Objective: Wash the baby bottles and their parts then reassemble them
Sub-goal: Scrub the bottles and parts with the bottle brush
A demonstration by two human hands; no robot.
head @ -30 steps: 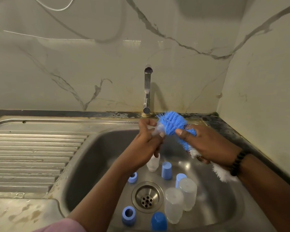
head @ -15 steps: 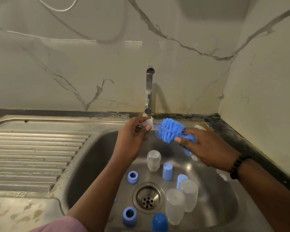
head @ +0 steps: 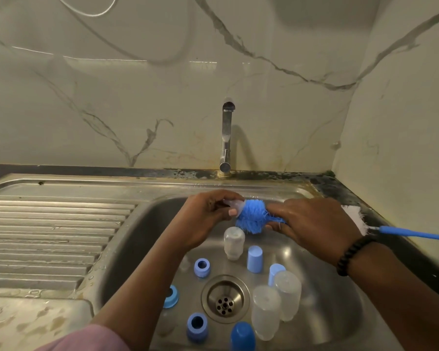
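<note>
Left hand (head: 208,214) pinching clear teat (head: 232,204), right hand (head: 314,224) gripping blue brush (head: 254,219); bottles (head: 265,312), caps (head: 254,258), rings (head: 201,267) in sink (head: 142,236).

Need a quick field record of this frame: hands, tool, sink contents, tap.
left hand: pinches a clear bottle nipple over the sink
right hand: grips the blue bottle brush, bristles against the nipple
brush handle: sticks out to the right past the wrist
sink basin: three clear bottles upside down, three blue collar rings, three blue caps around the drain
tap: no water visible running
drainboard: left of the basin, wet
</note>
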